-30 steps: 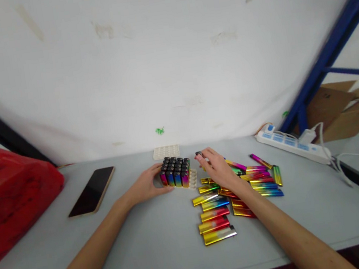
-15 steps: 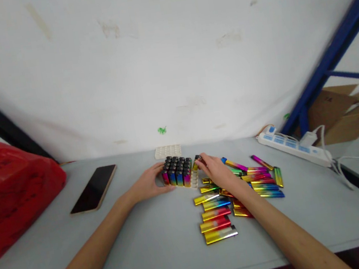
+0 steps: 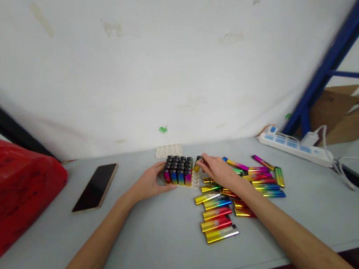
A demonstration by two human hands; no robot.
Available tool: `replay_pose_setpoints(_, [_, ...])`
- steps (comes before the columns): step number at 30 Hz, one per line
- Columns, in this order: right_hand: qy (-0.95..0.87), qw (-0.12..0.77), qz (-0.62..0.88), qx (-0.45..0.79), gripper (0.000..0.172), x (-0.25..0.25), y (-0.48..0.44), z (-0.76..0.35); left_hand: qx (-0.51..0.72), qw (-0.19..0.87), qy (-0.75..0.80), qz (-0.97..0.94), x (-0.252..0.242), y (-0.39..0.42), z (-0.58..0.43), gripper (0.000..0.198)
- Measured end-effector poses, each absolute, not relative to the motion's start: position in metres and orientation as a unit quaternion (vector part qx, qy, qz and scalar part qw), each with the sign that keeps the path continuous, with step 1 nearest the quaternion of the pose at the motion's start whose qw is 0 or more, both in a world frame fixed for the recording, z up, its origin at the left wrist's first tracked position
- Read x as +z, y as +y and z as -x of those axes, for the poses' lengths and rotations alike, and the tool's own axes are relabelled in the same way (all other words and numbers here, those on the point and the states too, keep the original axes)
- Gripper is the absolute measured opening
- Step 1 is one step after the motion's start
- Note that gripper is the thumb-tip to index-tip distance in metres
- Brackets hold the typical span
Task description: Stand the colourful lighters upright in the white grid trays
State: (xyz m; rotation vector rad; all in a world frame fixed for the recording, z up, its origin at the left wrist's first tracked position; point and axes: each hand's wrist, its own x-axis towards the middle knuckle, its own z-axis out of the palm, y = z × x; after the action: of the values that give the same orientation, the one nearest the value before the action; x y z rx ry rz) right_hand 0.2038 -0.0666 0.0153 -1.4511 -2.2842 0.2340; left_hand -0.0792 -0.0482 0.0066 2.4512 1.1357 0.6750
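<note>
A white slotted tray (image 3: 194,180) stands on the grey table (image 3: 148,238), filled with several upright rainbow lighters (image 3: 178,170). My left hand (image 3: 149,183) cups the tray's left side, fingers curled against it. My right hand (image 3: 217,170) pinches one lighter (image 3: 198,163), tilted, at the tray's right edge. Several more metallic lighters (image 3: 219,218) lie flat on the table, in front of and to the right of the tray.
A black phone (image 3: 94,187) lies left of the tray. A red plastic bag (image 3: 8,187) fills the far left. A second white tray (image 3: 168,150) lies by the wall. A white power strip (image 3: 294,149) with cables sits at the right.
My right hand has carried the lighter leftward and down to the tray's right edge. The left hand has kept its hold on the tray.
</note>
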Motion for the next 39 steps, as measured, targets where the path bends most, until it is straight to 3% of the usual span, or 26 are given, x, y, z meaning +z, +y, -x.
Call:
replay_pose_setpoints(8, [-0.85, 0.194, 0.48, 0.095, 0.029, 0.025, -0.068, -0.222, 0.235, 0.177, 0.394, -0.871, 0.006, -0.048, 0.08, 0.071])
replay_pose_setpoints(16, [-0.866, 0.088, 0.467, 0.157, 0.023, 0.047, -0.074, -0.258, 0.236, 0.172, 0.394, -0.872, 0.001, -0.045, 0.083, 0.076])
replay_pose_setpoints(20, [-0.871, 0.077, 0.453, 0.176, 0.019, 0.045, -0.073, -0.254, 0.229, 0.168, 0.392, -0.875, 0.001, -0.045, 0.083, 0.075])
replay_pose_setpoints(28, [-0.834, 0.229, 0.46, 0.2, 0.024, 0.046, -0.071, -0.25, 0.234, 0.167, 0.398, -0.871, 0.002, -0.046, 0.082, 0.075])
replay_pose_setpoints(31, [-0.8, 0.321, 0.442, 0.249, 0.027, 0.041, -0.067, -0.248, 0.23, 0.168, 0.396, -0.873, 0.003, -0.047, 0.082, 0.076])
replay_pose_setpoints(36, [-0.698, 0.457, 0.426, 0.349, 0.049, 0.027, -0.055, -0.243, 0.222, 0.173, 0.404, -0.87, 0.003, -0.047, 0.082, 0.078])
replay_pose_setpoints(39, [-0.609, 0.508, 0.408, 0.452, 0.047, 0.023, -0.051, -0.24, 0.221, 0.182, 0.4, -0.87, 0.004, -0.046, 0.082, 0.078])
